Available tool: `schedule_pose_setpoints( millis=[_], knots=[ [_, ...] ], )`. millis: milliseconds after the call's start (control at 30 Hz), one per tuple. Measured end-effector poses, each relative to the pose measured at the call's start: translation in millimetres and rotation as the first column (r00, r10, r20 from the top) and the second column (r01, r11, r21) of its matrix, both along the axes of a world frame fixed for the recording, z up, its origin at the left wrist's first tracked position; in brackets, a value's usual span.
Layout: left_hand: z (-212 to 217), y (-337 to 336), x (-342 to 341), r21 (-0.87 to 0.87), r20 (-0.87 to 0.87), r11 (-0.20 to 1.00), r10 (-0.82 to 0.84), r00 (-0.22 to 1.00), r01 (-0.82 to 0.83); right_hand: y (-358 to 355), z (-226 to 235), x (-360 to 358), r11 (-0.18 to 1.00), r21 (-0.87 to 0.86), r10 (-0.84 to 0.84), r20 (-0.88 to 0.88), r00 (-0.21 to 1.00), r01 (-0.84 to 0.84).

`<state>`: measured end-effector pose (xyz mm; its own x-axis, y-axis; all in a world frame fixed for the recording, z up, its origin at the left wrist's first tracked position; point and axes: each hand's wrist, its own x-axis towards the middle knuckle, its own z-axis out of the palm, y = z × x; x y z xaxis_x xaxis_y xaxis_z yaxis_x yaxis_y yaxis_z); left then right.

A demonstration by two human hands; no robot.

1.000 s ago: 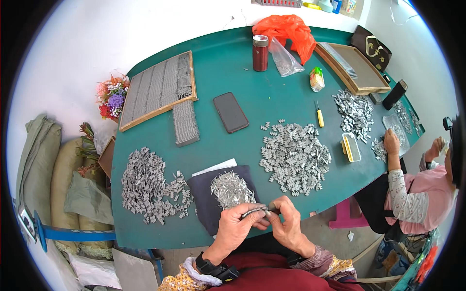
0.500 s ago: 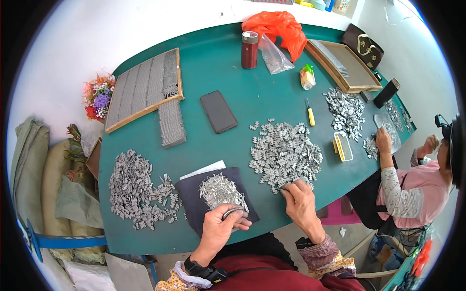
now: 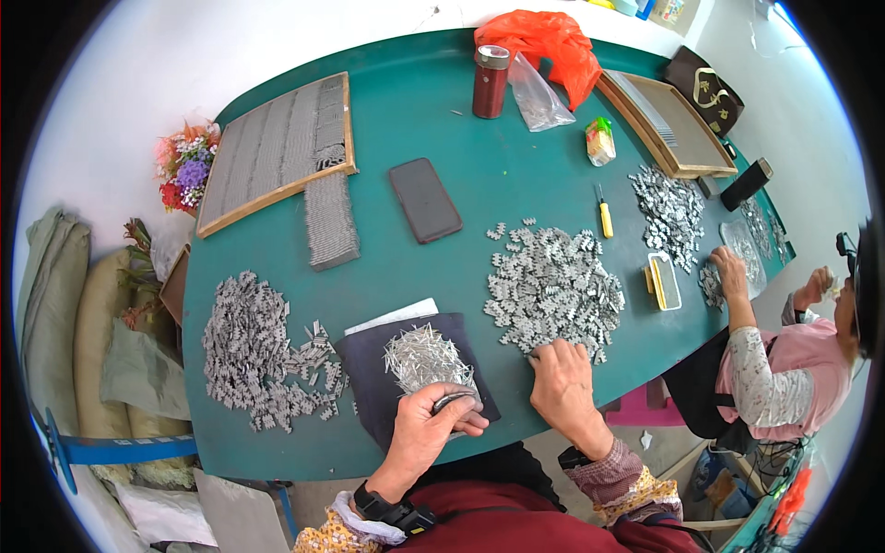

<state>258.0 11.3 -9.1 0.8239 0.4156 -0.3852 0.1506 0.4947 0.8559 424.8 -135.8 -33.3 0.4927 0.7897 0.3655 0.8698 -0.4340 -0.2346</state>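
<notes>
My left hand (image 3: pixel 433 417) is closed round a small dark-grey metal piece (image 3: pixel 454 400), part of it showing between thumb and fingers. It hovers at the near side of a heap of thin silvery pins (image 3: pixel 422 358), which lies on a dark cloth (image 3: pixel 364 378). At the near edge of a pile of notched grey metal pieces (image 3: pixel 553 290) is my right hand (image 3: pixel 562 387). Its fingers are curled together with the tips pointing down; whatever they pinch is hidden.
Another pile of grey pieces (image 3: pixel 244 350) lies left. Beyond are a phone (image 3: pixel 425 201), a framed tray of rows (image 3: pixel 277 152), a red flask (image 3: pixel 490 83), a yellow-handled screwdriver (image 3: pixel 606 219) and a small clear box (image 3: pixel 664 281). A co-worker (image 3: pixel 784 369) sits at right.
My right hand has shifted slightly left and its fingers are drawn in closer. My left hand, still gripping the metal piece, is slightly farther right. The whole view has tilted a little.
</notes>
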Motion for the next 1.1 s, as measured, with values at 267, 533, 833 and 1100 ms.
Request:
schedule_pose_setpoints(
  millis=[267,533,833,1100],
  knots=[
    [18,-7,11,0.047,0.095,0.996,0.071,0.993,-0.075,15,36,-44,0.925,0.333,0.175,-0.799,0.576,0.182],
    [23,-11,5,0.115,0.125,0.988,0.093,0.988,-0.107,23,31,-63,0.858,0.503,0.262,-0.598,0.757,0.1],
    [11,-9,0,0.097,0.114,0.992,0.072,0.991,-0.083,18,24,-44,0.898,0.434,0.324,-0.533,0.782,-0.077],
    [6,4,-7,0.049,0.069,0.989,0.137,0.988,-0.14,26,15,23,0.975,0.15,0.186,-0.159,0.97,-0.162]
  ],
)
